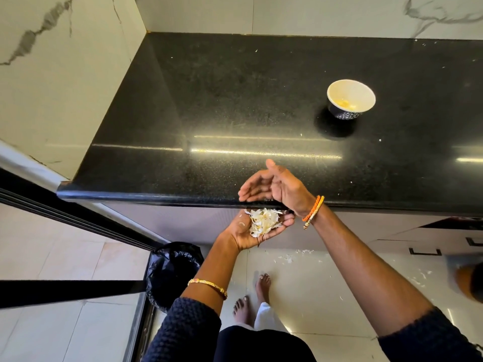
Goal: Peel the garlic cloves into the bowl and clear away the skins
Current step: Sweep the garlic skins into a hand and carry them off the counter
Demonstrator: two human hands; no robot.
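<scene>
Garlic skins (264, 222): loose white papery heap lying in the cupped palm of the left hand (252, 231), palm up, fingers gently curved under the heap rather than clenched. This hand sits just below and outside the front edge of the counter (209, 105).

Right hand (271, 185): directly above the left, over the counter's front edge, fingers extended and relaxed, palm turned toward the left; it holds nothing. Orange and gold bangles on the right wrist, one gold bangle on the left forearm.

Bowl (351, 99): beyond the right hand and off to its right, well apart from both hands, upright on the counter. Pale interior, dark patterned outside; a few yellowish peeled cloves (345, 103) at the bottom.

No readable writing or brand on bowl, counter or walls.

Edges and room: black speckled counter ends at a rounded front lip under the right hand; its left end stops well left of the left hand, against a marble wall. Wide bare surface between hands and bowl, with only scattered white flecks. Below and left of the left hand, a black bin bag (172, 273) on the floor. More skin scraps (288, 258) on the floor tiles beneath the right forearm.
</scene>
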